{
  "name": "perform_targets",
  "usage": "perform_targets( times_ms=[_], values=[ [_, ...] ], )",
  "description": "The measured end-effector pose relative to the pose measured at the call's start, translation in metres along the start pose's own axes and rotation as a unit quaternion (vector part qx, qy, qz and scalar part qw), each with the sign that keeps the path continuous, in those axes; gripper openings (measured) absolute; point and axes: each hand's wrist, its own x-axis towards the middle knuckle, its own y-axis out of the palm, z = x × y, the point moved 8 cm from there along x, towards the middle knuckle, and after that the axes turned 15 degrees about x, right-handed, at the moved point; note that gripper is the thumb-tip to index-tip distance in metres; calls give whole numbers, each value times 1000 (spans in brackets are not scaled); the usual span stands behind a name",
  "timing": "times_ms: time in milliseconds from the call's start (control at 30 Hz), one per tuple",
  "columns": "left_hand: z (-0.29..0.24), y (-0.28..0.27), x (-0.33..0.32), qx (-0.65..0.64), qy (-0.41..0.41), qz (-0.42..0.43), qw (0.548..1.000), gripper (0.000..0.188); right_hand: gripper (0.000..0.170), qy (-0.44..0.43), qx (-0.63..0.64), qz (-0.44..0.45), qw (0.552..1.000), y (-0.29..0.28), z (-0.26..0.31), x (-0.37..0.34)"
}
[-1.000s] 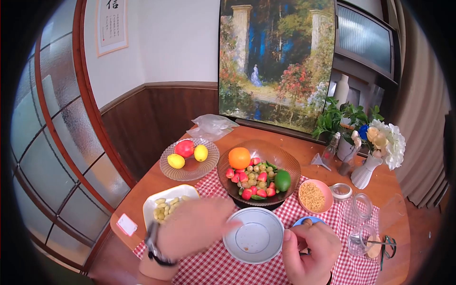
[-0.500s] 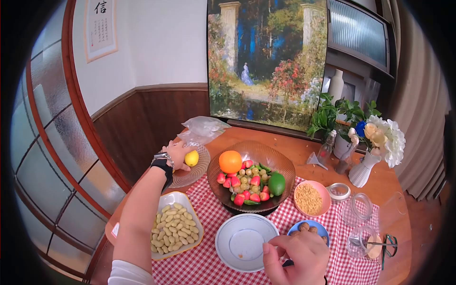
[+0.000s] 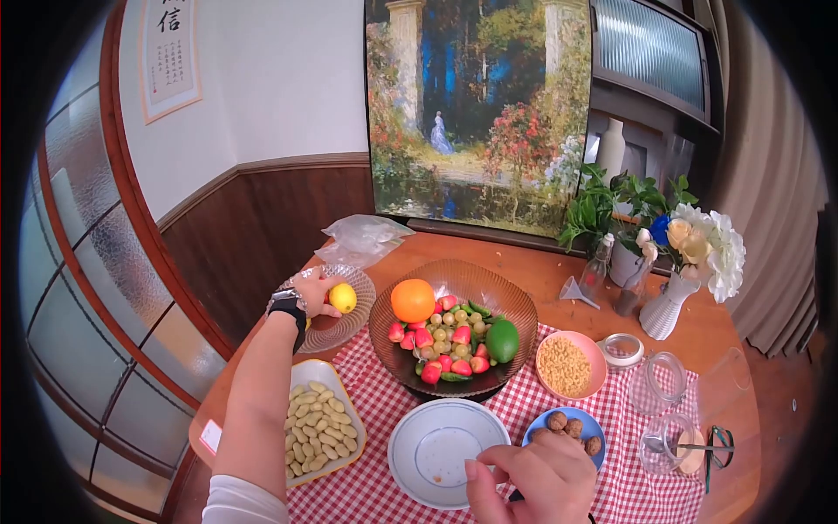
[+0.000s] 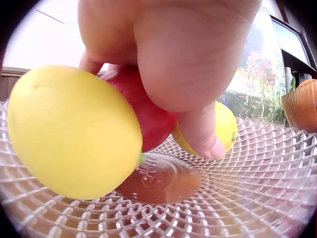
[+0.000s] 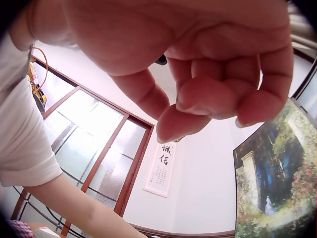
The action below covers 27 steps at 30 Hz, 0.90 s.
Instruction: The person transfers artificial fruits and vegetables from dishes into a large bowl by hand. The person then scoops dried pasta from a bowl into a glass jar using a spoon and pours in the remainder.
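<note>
In the head view my left hand [image 3: 312,293] reaches into a clear textured glass plate [image 3: 360,330] at the far left of the table. Up close in the left wrist view, its thumb and fingers are curled round a round red fruit [image 4: 148,111]. One yellow lemon [image 4: 74,131] lies nearer the wrist camera; another lemon [image 4: 227,126] sits beside the thumb. My right hand [image 3: 541,480] hovers at the front, its fingers loosely curled with nothing in them. It partly covers a blue bowl [image 3: 599,429] of walnuts [image 3: 573,427], next to a pale bowl [image 3: 445,447] holding a few crumbs.
A rectangular dish of peanuts [image 3: 319,430] lies below my left forearm. Centrally stands a brown glass bowl [image 3: 532,301] with an orange [image 3: 413,301], strawberries and other produce. Rightward are a pink bowl [image 3: 601,367], glass jars [image 3: 656,380], a funnel [image 3: 579,293] and a flower vase [image 3: 665,306].
My left hand has swung from over the peanut dish up to the glass plate and gripped the red fruit there. The right hand stays at the front; the head view has shifted slightly.
</note>
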Motion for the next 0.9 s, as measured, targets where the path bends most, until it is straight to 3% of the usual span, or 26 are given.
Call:
perform_targets(
  times_ms=[67, 233, 400, 467, 500, 600, 667, 733, 767, 900],
  values=[
    [0, 1, 1, -4, 21, -7, 1000, 72, 10, -47, 50, -89, 994, -14, 12, 5],
    [-3, 8, -2, -20, 19, -12, 1000, 69, 9, -55, 42, -90, 994, -15, 14, 2],
    [-23, -52, -32, -11, -41, -62, 997, 66, 9, -49, 40, -87, 994, -20, 14, 2],
    [-37, -99, -57, -74, 0, -220, 973, 65, 11, -64, 14, -90, 994, -21, 14, 2],
    [-50, -118, -72, -103, 23, -255, 961, 66, 11, -66, 15, -90, 994, -22, 13, 3],
    [-99, -168, -132, -226, 135, -327, 908, 69, 17, -43, 13, -93, 995, -23, 9, 4],
    [-131, -188, -178, -203, 170, -351, 898, 70, 33, -30, 12, -93, 995, -23, 8, 5],
    [-155, -197, -212, -279, 212, -333, 876, 69, 44, -51, 2, -70, 996, -17, 9, 4],
    [-163, -194, -224, -296, 220, -330, 869, 70, 54, -69, -7, -48, 996, -14, 11, 2],
    [-185, -169, -252, -352, 197, -310, 861, 72, 68, -95, 8, 1, 995, -8, 18, -1]
  ],
)
